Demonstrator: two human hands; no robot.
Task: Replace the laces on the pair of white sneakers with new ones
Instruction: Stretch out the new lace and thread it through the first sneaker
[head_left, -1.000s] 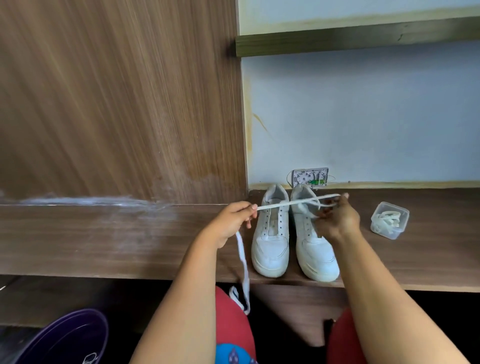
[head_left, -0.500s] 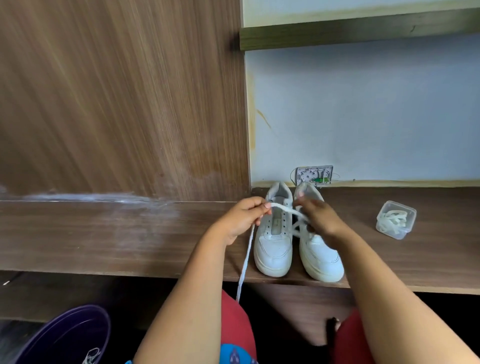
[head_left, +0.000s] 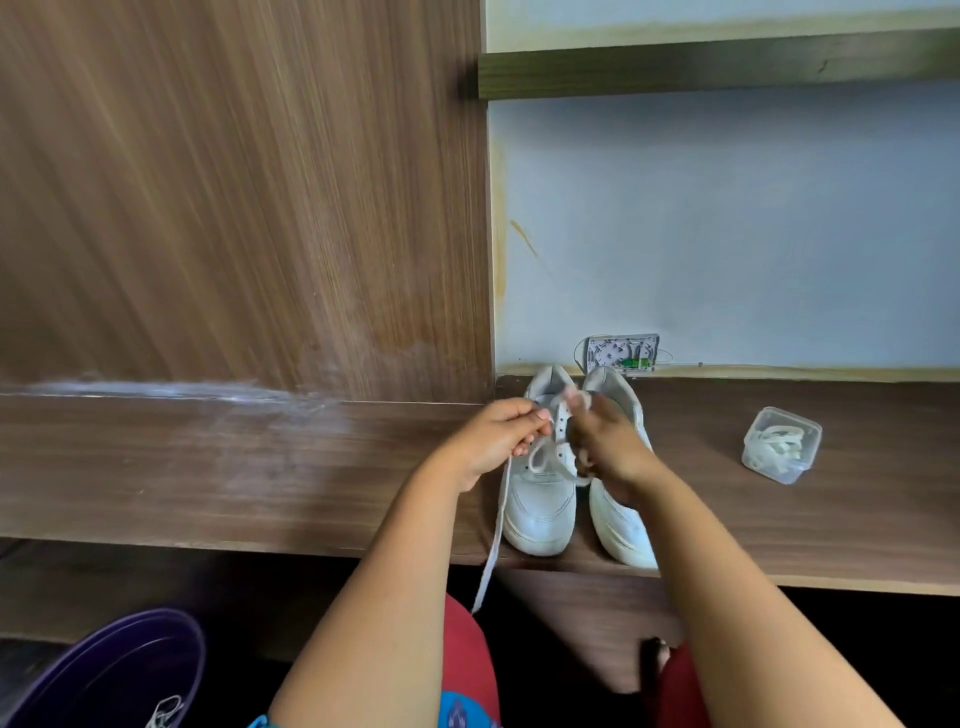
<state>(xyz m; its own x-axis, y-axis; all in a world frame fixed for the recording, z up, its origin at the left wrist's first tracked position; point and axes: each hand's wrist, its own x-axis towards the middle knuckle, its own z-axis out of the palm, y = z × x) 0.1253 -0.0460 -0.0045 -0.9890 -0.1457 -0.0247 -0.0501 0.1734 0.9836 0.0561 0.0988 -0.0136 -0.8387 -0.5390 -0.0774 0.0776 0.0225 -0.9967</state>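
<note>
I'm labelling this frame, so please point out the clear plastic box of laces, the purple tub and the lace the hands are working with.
clear plastic box (head_left: 802, 423): head view, on its top rim.
purple tub (head_left: 111, 670): head view, on its inner wall.
lace (head_left: 492, 551): head view, on the hanging end.

Two sneakers (head_left: 540, 499) stand side by side on the shelf (head_left: 260, 467), a box (head_left: 782, 444) well right of them.

Both forearms reach forward and meet above the left sneaker (head_left: 540, 499). The left hand (head_left: 493, 441) has its fingers curled, pinching the lace (head_left: 496, 535). The right hand (head_left: 605, 441), just beside it, grips the lace with fingers curled inward.
</note>
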